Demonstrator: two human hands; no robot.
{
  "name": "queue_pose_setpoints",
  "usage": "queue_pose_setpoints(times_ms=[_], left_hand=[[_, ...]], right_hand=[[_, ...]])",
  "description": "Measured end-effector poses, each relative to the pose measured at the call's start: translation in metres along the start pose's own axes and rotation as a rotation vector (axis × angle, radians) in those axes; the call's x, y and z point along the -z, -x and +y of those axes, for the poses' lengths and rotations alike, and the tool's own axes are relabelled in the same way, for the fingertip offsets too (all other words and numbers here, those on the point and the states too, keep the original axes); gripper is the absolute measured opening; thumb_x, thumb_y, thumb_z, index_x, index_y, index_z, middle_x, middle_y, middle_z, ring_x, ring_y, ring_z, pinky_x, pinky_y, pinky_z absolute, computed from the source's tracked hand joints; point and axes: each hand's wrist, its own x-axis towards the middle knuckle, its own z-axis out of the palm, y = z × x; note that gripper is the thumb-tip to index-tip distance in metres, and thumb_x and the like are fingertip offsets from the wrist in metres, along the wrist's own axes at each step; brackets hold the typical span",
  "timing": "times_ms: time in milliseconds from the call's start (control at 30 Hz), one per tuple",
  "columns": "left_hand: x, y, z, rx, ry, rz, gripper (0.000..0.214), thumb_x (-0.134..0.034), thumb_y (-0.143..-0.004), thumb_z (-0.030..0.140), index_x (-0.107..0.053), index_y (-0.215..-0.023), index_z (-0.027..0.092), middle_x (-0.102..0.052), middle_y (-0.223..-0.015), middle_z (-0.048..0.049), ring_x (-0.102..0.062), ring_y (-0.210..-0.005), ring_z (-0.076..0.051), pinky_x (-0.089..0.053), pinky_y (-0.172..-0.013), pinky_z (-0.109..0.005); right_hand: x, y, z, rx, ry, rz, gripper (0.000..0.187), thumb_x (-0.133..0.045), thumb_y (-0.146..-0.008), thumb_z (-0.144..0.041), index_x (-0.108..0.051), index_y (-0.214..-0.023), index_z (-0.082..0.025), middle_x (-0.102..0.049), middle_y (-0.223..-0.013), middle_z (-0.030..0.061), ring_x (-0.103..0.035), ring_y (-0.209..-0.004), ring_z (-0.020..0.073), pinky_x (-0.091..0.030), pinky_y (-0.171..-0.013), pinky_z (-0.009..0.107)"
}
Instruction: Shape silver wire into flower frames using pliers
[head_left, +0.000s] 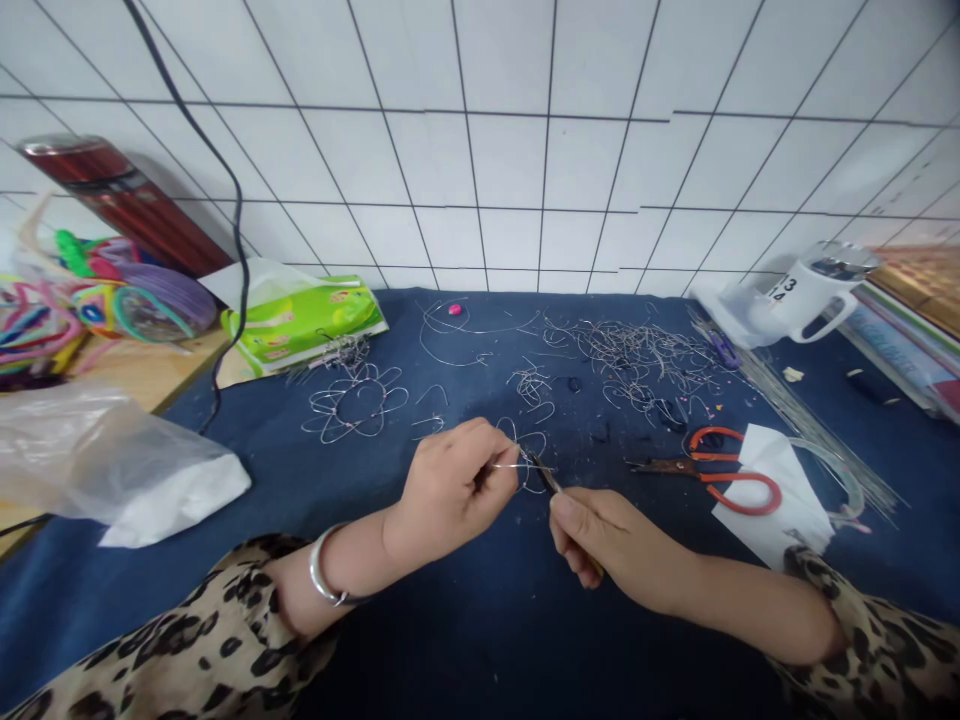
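Observation:
My left hand (pixel 459 482) is closed, pinching a thin silver wire flower (pixel 531 440) whose loops stick out past the fingertips. In my right hand (pixel 611 540) is a pair of pliers (pixel 549 478), held by the handles, which the palm partly hides. The dark jaws of the pliers meet the wire just right of my left fingers; how tightly they close is too small to tell. A larger wire flower (pixel 356 405) lies flat on the blue cloth to the left. Two short bent wires (pixel 433 395) rest between it and my left hand.
Tangled wire scraps (pixel 637 350) cover the back right. Orange-handled scissors (pixel 739 480) lie on white paper (pixel 780 535), beside a bundle of straight wires (pixel 817 430). A white mug (pixel 802 295), a green tissue pack (pixel 307 320), a plastic bag (pixel 142 460) and a red flask (pixel 127 205) stand around the edges.

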Motion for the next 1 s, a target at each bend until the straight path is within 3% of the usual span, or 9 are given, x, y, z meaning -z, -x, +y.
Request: queue_pose_setpoints(times_ms=[267, 633, 1000], left_hand=[[-0.0048, 0.0018, 0.0049, -0.017, 0.044, 0.013, 0.013, -0.049, -0.077, 0.007, -0.054, -0.07, 0.017, -0.056, -0.059, 0.0015, -0.049, -0.054, -0.009, -0.04, -0.053, -0.022], [-0.0062, 0.0015, 0.0062, 0.049, 0.034, 0.039, 0.018, -0.05, -0.081, 0.013, -0.052, -0.064, 0.017, -0.048, -0.053, 0.0038, -0.042, -0.048, -0.007, -0.035, -0.049, -0.021], [-0.0085, 0.0047, 0.0038, -0.013, 0.04, 0.063, 0.015, -0.053, -0.078, 0.009, -0.051, -0.065, 0.017, -0.05, -0.054, 0.0028, -0.044, -0.05, -0.008, -0.036, -0.051, -0.022]], right_hand=[[-0.0023, 0.003, 0.0013, 0.056, 0.093, 0.024, 0.05, -0.033, -0.086, -0.061, -0.049, -0.072, -0.016, -0.048, -0.058, -0.0018, -0.049, -0.051, 0.0077, -0.04, -0.049, 0.019], [-0.0007, 0.0022, 0.0029, 0.024, 0.071, 0.013, 0.051, -0.031, -0.086, -0.061, -0.048, -0.071, -0.016, -0.047, -0.057, -0.0021, -0.049, -0.05, 0.0078, -0.04, -0.049, 0.02], [-0.0024, 0.0041, 0.003, 0.053, 0.126, 0.023, 0.049, -0.031, -0.087, -0.06, -0.049, -0.074, -0.016, -0.049, -0.062, -0.0012, -0.05, -0.053, 0.0081, -0.04, -0.051, 0.02]])
